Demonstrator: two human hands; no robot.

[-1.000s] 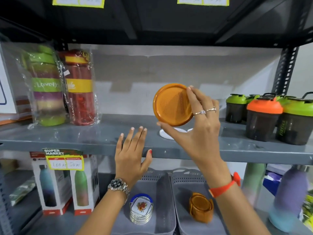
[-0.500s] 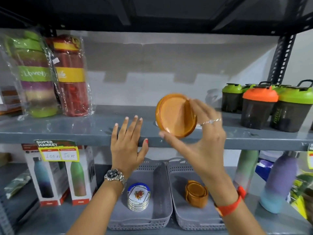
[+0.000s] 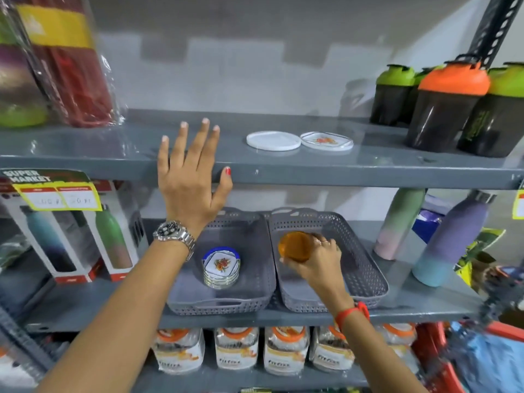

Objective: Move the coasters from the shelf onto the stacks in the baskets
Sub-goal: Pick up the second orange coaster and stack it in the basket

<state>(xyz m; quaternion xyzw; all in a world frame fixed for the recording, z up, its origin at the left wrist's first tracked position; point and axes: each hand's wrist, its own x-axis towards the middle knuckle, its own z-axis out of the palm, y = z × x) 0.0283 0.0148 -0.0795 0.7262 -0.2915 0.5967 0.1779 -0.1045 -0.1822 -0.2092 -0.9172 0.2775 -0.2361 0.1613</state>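
My right hand (image 3: 317, 263) holds an orange round coaster (image 3: 295, 246) down inside the right grey basket (image 3: 365, 268); the orange stack beneath it is hidden by the hand and coaster. The left grey basket (image 3: 255, 290) holds a stack of floral coasters (image 3: 221, 268). On the grey shelf (image 3: 283, 168) above lie a white round coaster (image 3: 273, 140) and, beside it on the right, a clear floral coaster (image 3: 327, 140). My left hand (image 3: 191, 177) is open with fingers spread, resting against the shelf's front edge and holding nothing.
Dark shaker bottles (image 3: 450, 106) with green and orange lids stand at the shelf's right end. Wrapped colourful bottles (image 3: 56, 61) stand at its left. Pastel bottles (image 3: 450, 239) flank the baskets on the right, boxed bottles (image 3: 71, 239) on the left. Packets (image 3: 283, 350) fill the shelf below.
My right hand carried the orange coaster from in front of the upper shelf down into the right basket. The view tilted down. My left hand stayed at the shelf edge.
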